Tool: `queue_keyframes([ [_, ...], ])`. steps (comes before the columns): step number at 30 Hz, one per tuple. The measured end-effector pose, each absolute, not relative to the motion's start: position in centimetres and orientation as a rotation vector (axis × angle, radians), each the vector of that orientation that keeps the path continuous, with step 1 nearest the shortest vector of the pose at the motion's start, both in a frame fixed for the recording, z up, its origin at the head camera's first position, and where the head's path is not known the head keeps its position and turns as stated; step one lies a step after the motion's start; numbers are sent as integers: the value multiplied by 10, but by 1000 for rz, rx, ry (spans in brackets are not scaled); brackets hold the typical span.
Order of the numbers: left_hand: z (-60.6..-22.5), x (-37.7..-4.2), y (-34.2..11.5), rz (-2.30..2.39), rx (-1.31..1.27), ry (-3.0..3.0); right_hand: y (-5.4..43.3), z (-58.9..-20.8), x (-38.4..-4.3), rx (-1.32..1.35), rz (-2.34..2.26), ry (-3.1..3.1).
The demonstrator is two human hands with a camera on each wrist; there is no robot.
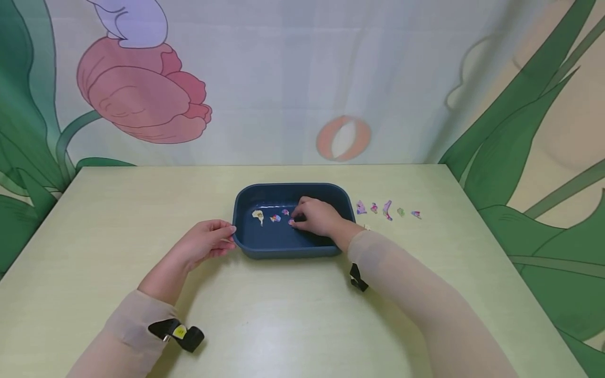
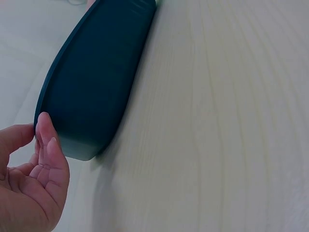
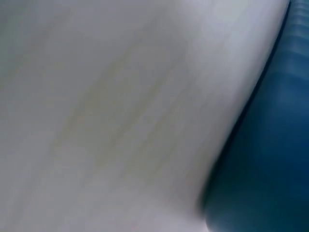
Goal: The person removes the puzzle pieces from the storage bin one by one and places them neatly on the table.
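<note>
- The small pink-purple piece (image 1: pixel 291 222) lies inside the tray, right at the thumb tip of the right hand (image 1: pixel 319 216); handling it well calls for the very fingertips, light and low, so it neither creases nor flicks away.
- That right hand reaches in over the tray's right end, its fingers curled towards the thumb with a narrow gap; I can't tell whether they pinch the piece or only touch it.
- The piece looks thin and flat, with an irregular outline, too small for its pattern to be read.
- Beside it lie a tiny purple one, a multicoloured piece (image 1: pixel 275 218) and, farthest left, a cream piece (image 1: pixel 257 215) with a trailing tail; leaving space between them should help avoid overlaps.
- The dark blue tray (image 1: pixel 283 253) has rounded corners and a raised wall. The left hand (image 1: pixel 207 242) holds its left rim between thumb and fingers, a sensible brace against sliding; a gentle grip should do.
- Right of the tray, a purple piece (image 1: pixel 361 207), a long curved piece (image 1: pixel 387 210), a green piece (image 1: pixel 400 212) and others lie spaced in a row on the tabletop (image 1: pixel 283 310).
</note>
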State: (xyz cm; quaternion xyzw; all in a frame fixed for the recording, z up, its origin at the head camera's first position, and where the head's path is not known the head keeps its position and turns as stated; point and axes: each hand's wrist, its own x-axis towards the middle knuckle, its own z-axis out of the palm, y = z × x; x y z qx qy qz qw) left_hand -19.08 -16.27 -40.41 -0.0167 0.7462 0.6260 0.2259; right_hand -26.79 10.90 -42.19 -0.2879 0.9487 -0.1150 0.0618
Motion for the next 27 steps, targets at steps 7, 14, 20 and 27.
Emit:
queue_keyframes([
  [7,-405,-192,-162,1730,-48,2069,114,-417,-269,-862,-666,2886],
  [14,-404,-191,-162,1734,-66,2065,123,-408,-261,-869,-862,2854],
  [20,-405,-190,-163,1749,-55,2050,141,-402,-253,-863,-888,2860],
  [27,-406,-192,-163,1738,-64,2059,171,-392,-245,-808,-928,2907],
])
